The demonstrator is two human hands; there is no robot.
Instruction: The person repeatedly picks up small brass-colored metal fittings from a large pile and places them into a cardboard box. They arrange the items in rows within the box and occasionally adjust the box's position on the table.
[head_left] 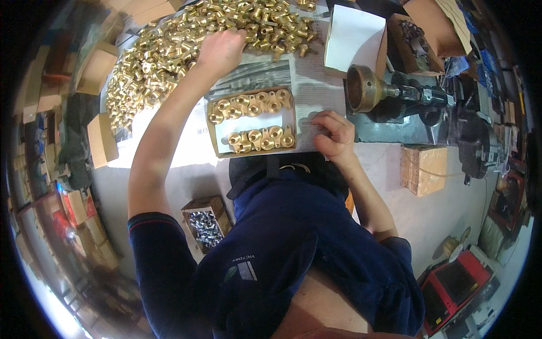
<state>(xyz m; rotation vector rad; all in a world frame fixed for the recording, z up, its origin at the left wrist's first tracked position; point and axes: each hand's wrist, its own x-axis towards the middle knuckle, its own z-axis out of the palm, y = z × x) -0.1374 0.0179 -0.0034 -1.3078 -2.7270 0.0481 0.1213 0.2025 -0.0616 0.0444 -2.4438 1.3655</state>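
Note:
A large heap of brass fittings covers the far part of the newspaper-covered table. My left hand reaches to the heap's near edge, its fingers bent and partly hidden behind the back of the hand; whether it holds a fitting cannot be seen. Nearer to me lies a shallow cardboard box lined with white. Inside it, brass fittings with flat round ends form one row along the far side and another along the near side. My right hand rests beside the box at its right, fingers curled and slightly apart, with nothing visible in it.
At the right stand a white-topped box, a machine with a brass-coloured cup and an open carton of dark parts. A carton sits lower right. Below the table is a box of silvery parts. Open cardboard flaps border the left.

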